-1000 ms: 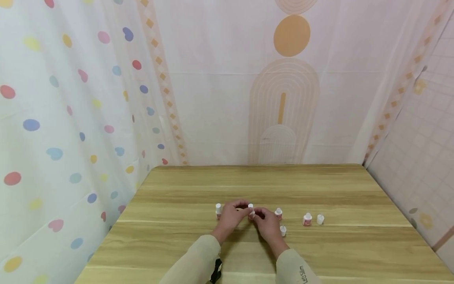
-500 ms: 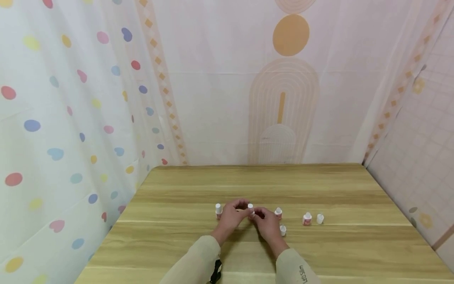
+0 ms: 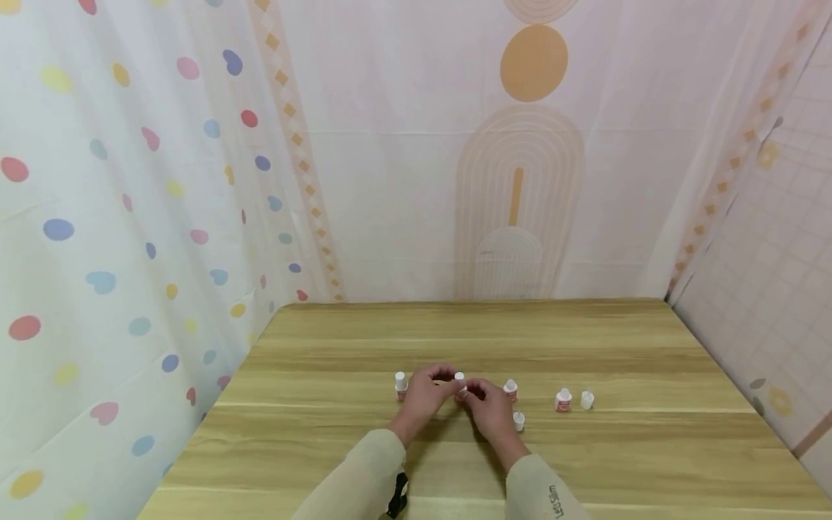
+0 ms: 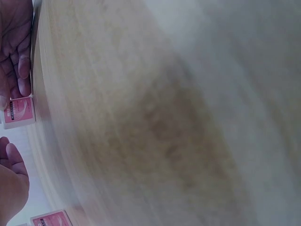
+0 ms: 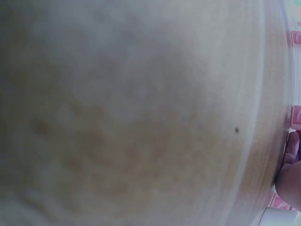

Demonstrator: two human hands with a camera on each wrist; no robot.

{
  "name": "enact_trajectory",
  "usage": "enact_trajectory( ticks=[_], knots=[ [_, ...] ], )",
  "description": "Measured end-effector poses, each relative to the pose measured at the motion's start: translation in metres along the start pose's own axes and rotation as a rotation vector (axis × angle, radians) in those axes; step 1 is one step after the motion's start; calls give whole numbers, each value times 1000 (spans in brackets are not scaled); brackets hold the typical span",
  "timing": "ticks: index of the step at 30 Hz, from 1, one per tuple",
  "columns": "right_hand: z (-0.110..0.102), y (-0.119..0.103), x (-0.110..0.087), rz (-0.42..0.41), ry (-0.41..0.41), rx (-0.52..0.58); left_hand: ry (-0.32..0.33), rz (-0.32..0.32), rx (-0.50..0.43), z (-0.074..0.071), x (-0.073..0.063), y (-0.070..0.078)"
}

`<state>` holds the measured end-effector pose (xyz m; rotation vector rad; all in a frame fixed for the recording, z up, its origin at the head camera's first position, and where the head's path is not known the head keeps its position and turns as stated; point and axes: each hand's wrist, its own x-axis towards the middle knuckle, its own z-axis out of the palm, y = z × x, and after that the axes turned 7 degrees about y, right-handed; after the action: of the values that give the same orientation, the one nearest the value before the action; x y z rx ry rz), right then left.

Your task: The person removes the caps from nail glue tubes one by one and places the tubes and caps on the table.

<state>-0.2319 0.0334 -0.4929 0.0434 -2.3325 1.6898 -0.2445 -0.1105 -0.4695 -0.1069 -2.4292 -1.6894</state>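
Observation:
A small white bottle with a pink label stands upright on the table between my two hands, its white cap showing over the fingers. My left hand pinches it near the cap with thumb and index finger. From the right, my right hand grips the same bottle with curled fingertips, lower down. Left of my left hand stands a second bottle with its white cap on. Just right of my right hand is an uncapped bottle, and a loose white cap lies in front of it.
Farther right on the wooden table stand another uncapped bottle and a loose white cap. Patterned curtains hang behind the table and on both sides.
Both hands stay at the same bottle, with hardly any visible shift of the fingers. The other bottles and loose caps have not moved.

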Motion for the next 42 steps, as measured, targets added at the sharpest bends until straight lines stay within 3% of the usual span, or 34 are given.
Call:
enact_trajectory(
  ticks=[15, 25, 33, 42],
  knots=[
    [-2, -2, -1, -16, 3, -18, -25, 40, -5, -1, 0, -2],
    [0, 0, -1, 0, 2, -29, -10, -1, -10, 0, 1, 0],
    [0, 1, 0, 2, -4, -4, -25, 27, -16, -1, 1, -1],
    [-1, 0, -1, 1, -11, 5, -11, -2, 5, -1, 1, 1]
  ],
)
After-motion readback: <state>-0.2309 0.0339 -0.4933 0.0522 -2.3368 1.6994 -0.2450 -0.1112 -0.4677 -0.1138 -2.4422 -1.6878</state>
